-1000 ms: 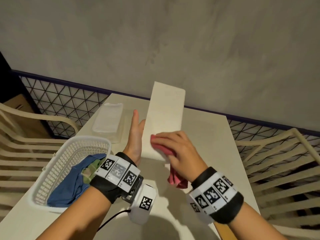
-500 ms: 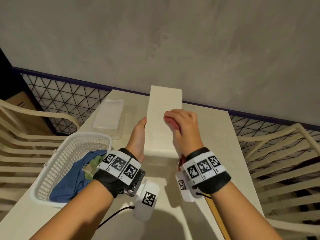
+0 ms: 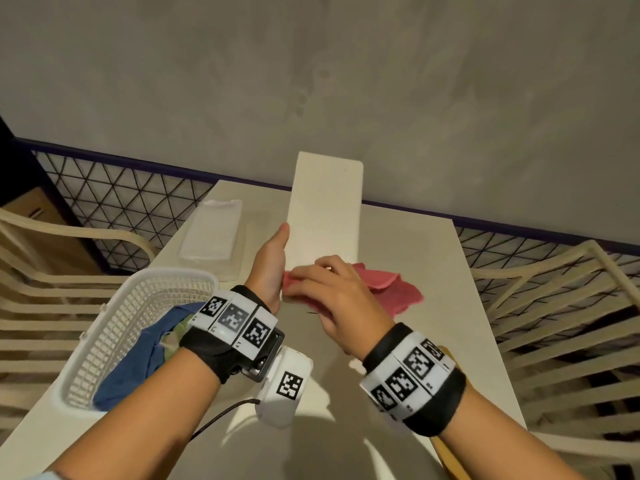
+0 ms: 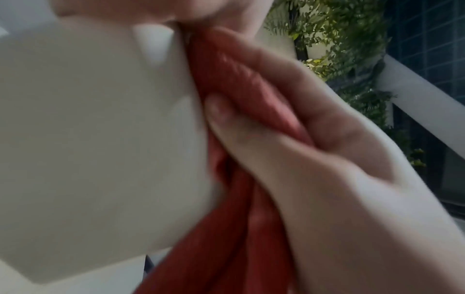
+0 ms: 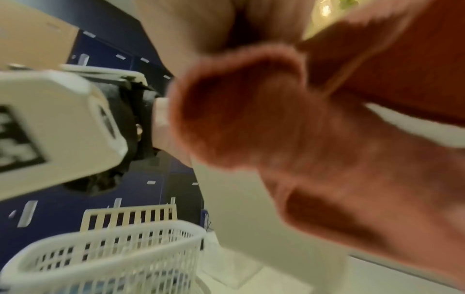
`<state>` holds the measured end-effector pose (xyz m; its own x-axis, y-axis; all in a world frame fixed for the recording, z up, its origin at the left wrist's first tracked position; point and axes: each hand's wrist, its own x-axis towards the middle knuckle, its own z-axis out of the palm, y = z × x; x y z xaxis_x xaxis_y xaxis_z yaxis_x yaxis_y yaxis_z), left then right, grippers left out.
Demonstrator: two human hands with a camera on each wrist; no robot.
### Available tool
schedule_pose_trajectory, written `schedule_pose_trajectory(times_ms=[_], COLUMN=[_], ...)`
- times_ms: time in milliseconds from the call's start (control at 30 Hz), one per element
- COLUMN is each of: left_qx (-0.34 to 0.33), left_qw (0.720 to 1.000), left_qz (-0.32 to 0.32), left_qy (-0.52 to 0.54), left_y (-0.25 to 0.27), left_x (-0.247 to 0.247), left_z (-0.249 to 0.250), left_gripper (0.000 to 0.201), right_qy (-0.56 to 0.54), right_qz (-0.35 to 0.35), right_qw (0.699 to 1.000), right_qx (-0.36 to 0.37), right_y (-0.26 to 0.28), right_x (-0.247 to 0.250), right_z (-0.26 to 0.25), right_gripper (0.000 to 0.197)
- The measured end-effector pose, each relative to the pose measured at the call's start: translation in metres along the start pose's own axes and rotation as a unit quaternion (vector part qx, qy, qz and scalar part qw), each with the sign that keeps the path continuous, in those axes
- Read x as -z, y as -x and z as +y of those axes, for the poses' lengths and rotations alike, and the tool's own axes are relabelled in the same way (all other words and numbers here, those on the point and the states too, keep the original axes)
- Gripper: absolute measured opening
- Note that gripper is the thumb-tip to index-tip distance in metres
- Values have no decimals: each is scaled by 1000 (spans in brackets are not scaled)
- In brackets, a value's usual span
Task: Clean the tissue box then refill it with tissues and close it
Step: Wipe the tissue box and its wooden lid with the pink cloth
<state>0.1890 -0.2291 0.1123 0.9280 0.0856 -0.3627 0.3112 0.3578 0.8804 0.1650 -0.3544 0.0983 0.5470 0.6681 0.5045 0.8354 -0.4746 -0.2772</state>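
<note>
Hands: left (image 3: 268,268) gripping box (image 3: 323,209), right (image 3: 332,292) clutching cloth (image 4: 239,83).

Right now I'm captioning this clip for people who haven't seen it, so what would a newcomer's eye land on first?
The red cloth stands out at centre, gripped by the right hand against the near end of the long white box. The left hand holds the box's left side, tilting it up from the table. At left sits a white basket of blue fabric.
</note>
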Motion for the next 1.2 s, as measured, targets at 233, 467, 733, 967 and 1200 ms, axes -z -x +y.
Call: schedule_pose_trajectory(times_ms=[233,467,733,967,1200], left_qx=[2,-70,-52,52,72], left_qw=[1000,997,995,994,979], left_qz=[10,3,-82,-83,-162], left_qy=[5,-43,6,46,98], left_y=[3,11,8,-2,1], left_x=[-4,-13,-13,-19,-11], left_z=[1,-12,7,15,1], left_gripper=[48,45,36,52,68], right_qy=[11,-68,-411,-432,-495], right_qz=[-6,168,331,293,233], right_qw=[1000,962,743,744,726], right_qx=[24,-203,-413,-417,-416], right_y=[16,-16,-7,9,28], right_x=[10,29,40,24,25], right_z=[11,43,53,37,33], right_gripper=[29,34,17,24,51])
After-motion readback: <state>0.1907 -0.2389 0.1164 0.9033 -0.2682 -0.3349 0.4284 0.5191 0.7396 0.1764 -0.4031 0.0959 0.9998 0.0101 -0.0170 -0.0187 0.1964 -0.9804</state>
